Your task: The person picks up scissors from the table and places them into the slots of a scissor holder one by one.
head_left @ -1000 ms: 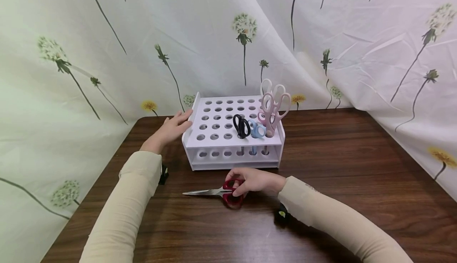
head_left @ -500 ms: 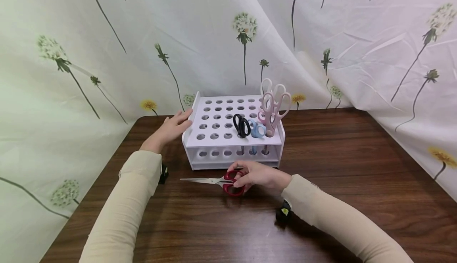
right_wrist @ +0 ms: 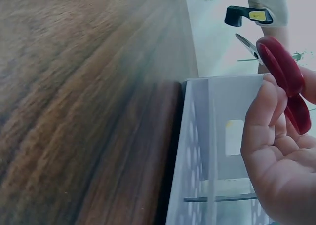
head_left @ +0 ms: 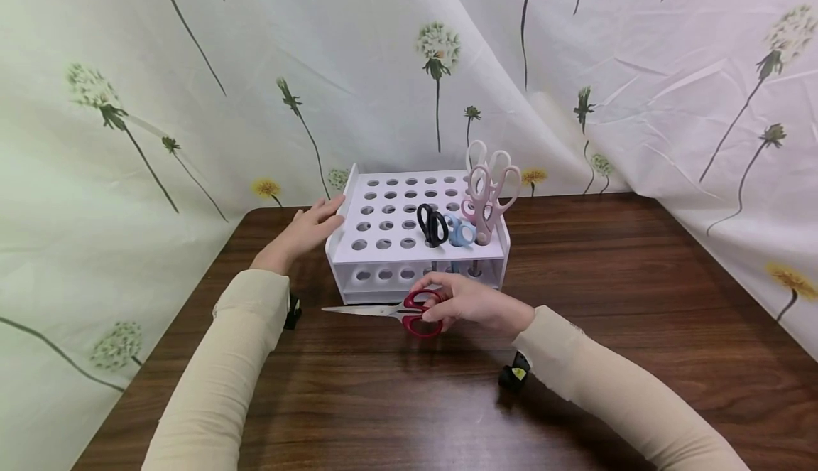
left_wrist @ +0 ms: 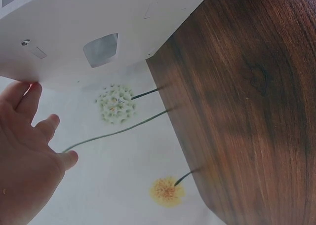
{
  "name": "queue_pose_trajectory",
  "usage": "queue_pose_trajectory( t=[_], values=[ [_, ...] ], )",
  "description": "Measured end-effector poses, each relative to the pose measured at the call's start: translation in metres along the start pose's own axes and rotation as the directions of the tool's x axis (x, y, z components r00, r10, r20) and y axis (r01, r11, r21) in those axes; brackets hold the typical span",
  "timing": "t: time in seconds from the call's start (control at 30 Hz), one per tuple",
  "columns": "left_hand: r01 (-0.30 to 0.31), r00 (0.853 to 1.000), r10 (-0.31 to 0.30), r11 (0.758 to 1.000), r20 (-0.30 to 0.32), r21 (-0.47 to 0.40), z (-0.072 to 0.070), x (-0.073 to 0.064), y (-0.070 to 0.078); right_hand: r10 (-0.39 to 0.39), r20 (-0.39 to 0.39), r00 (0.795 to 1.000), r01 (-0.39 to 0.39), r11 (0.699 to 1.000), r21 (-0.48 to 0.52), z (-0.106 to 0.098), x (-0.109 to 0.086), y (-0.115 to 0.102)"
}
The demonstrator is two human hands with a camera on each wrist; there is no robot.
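Note:
My right hand [head_left: 469,302] pinches the red handles of a pair of scissors [head_left: 371,310], held above the table just in front of the white rack, blades pointing left. In the right wrist view the red handles [right_wrist: 282,67] lie between thumb and fingers. My left hand [head_left: 305,233] touches the left side panel of the white rack [head_left: 377,261] with its fingertips, fingers fairly straight. The left wrist view shows that panel [left_wrist: 64,47] beside the fingers. Black-handled scissors [head_left: 432,226], blue-handled scissors [head_left: 460,232] and pink scissors [head_left: 487,204] stand in rack holes on the right.
White-handled scissors [head_left: 486,155] stand at the rack's back right corner, partly hidden by the pink pair. Rows of round holes cover the rack's upper shelf. The dark wooden table [head_left: 607,279] extends around it, with a flower-printed cloth [head_left: 383,66] hanging behind.
My right hand has lifted the red-handled scissors off the table and moved them away from me, closer to the rack. My left hand has stayed at the panel.

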State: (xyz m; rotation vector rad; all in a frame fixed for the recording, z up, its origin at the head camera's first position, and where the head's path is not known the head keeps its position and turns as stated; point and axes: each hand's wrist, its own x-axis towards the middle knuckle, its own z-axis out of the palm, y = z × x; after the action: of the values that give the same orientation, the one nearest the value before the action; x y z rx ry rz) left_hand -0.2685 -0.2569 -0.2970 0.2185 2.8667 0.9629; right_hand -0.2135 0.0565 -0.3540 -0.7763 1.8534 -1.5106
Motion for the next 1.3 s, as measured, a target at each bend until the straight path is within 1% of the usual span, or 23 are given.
queue_pose_trajectory(
  t=[0.13,0.33,0.57,0.7,0.8,0.87,1.03,1.17,1.3],
  values=[
    [-0.008,1.0,0.008,1.0,0.003,-0.009,0.0,0.0,0.0,-0.004,-0.025,1.0,0.004,1.0,-0.016,-0.001,-0.003,-0.006],
    [-0.032,0.999,0.032,0.999,-0.005,0.001,-0.001,0.0,0.0,-0.078,-0.03,0.997,0.078,0.997,-0.004,-0.002,-0.006,-0.017],
    [-0.025,1.0,0.025,1.0,0.001,-0.006,-0.001,0.0,0.0,-0.108,-0.055,0.993,0.107,0.994,-0.017,-0.006,-0.009,-0.027],
    [-0.036,0.999,0.036,0.999,-0.004,0.004,0.0,0.001,-0.002,-0.146,-0.06,0.988,0.145,0.989,-0.021,-0.006,-0.011,-0.032],
    [-0.035,0.999,0.035,0.999,-0.002,0.002,0.0,0.001,-0.002,-0.175,-0.07,0.982,0.172,0.984,-0.044,-0.007,-0.013,-0.038],
    [-0.029,1.0,0.029,1.0,0.002,-0.006,0.0,0.001,-0.002,-0.179,-0.089,0.98,0.174,0.982,-0.068,-0.008,-0.015,-0.043],
    [-0.047,0.999,0.047,0.999,0.007,-0.004,-0.001,0.002,-0.002,-0.175,-0.151,0.973,0.157,0.98,-0.12,-0.013,-0.02,-0.053],
    [-0.061,0.998,0.061,0.998,0.003,0.008,-0.001,0.004,-0.003,-0.196,-0.197,0.961,0.169,0.975,-0.146,-0.018,-0.022,-0.06],
    [-0.066,0.998,0.066,0.998,0.01,0.009,-0.002,0.004,-0.003,-0.205,-0.252,0.946,0.164,0.971,-0.175,-0.024,-0.024,-0.07]
  ],
)
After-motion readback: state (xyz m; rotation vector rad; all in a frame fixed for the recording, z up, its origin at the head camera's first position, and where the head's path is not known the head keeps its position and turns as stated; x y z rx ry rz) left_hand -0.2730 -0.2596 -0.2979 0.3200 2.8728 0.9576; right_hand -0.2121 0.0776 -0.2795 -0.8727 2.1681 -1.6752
